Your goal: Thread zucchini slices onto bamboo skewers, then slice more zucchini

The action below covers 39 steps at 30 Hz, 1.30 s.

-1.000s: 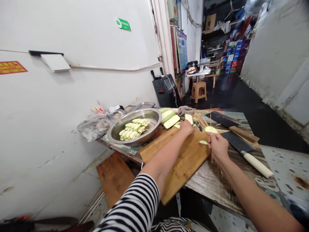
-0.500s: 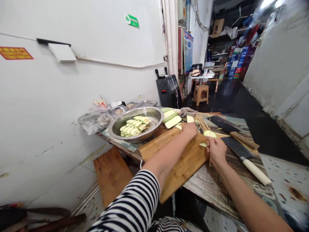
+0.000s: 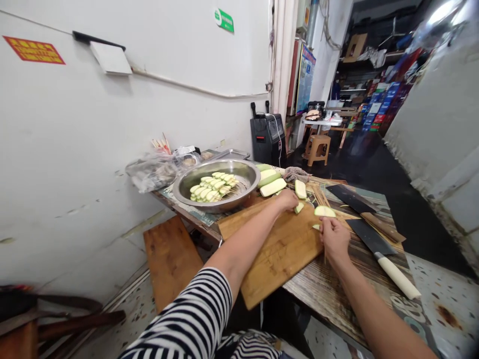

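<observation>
My left hand point(image 3: 287, 200) is closed on a small zucchini slice point(image 3: 299, 207) above the far edge of the wooden cutting board point(image 3: 277, 249). To its right, my right hand point(image 3: 335, 237) pinches a thin skewer that carries a pale zucchini slice point(image 3: 325, 211). Another small slice point(image 3: 316, 227) lies on the board by my right fingertips. Beyond my left hand are halved zucchinis point(image 3: 273, 187) and an upright-looking cut piece point(image 3: 300, 189). A metal bowl point(image 3: 179, 188) at the left holds rows of skewered slices point(image 3: 213, 187).
Two cleavers, one with a white handle point(image 3: 398, 274) and one with a wooden handle point(image 3: 382, 227), lie on the table's right side. Loose skewers point(image 3: 321, 195) and a cloth point(image 3: 295, 174) are at the back. Plastic bags point(image 3: 151, 171) sit behind the bowl.
My left hand has moved slightly back toward the left and now shows a small slice at its fingertips. My right hand still grips the skewer with its slice. The view has shifted.
</observation>
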Available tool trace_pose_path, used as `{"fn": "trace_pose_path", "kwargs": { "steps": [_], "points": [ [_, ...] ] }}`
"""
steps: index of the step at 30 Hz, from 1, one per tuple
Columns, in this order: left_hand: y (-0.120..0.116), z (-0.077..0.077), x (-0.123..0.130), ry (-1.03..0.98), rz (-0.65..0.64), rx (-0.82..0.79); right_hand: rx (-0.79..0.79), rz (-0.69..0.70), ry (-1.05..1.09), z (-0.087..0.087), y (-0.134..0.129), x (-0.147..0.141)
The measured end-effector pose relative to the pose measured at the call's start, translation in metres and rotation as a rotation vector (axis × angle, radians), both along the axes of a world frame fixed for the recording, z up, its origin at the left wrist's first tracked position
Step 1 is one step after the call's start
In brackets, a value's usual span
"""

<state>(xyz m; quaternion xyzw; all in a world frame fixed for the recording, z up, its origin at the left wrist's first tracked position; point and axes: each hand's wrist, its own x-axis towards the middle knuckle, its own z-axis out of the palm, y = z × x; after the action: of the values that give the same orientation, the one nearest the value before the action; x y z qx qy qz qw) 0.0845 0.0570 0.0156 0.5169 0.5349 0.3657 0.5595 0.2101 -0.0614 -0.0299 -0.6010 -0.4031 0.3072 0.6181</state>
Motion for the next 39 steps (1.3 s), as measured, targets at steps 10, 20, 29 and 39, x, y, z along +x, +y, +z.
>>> {"fn": "trace_pose_path", "kwargs": {
  "steps": [10,20,29,39],
  "points": [
    [-0.009,-0.013,-0.049,-0.709,0.217,-0.233,-0.039,0.407,-0.329,0.008,-0.021,-0.022],
    [-0.005,-0.021,-0.064,-0.907,0.274,-0.341,-0.037,0.419,-0.504,0.001,-0.02,-0.02],
    [-0.008,-0.02,-0.062,-0.846,0.269,-0.265,-0.022,0.38,-0.451,-0.003,-0.02,-0.02],
    [-0.015,-0.016,-0.059,-0.921,0.163,-0.295,-0.024,0.393,-0.552,0.005,-0.023,-0.022]
  ]
}}
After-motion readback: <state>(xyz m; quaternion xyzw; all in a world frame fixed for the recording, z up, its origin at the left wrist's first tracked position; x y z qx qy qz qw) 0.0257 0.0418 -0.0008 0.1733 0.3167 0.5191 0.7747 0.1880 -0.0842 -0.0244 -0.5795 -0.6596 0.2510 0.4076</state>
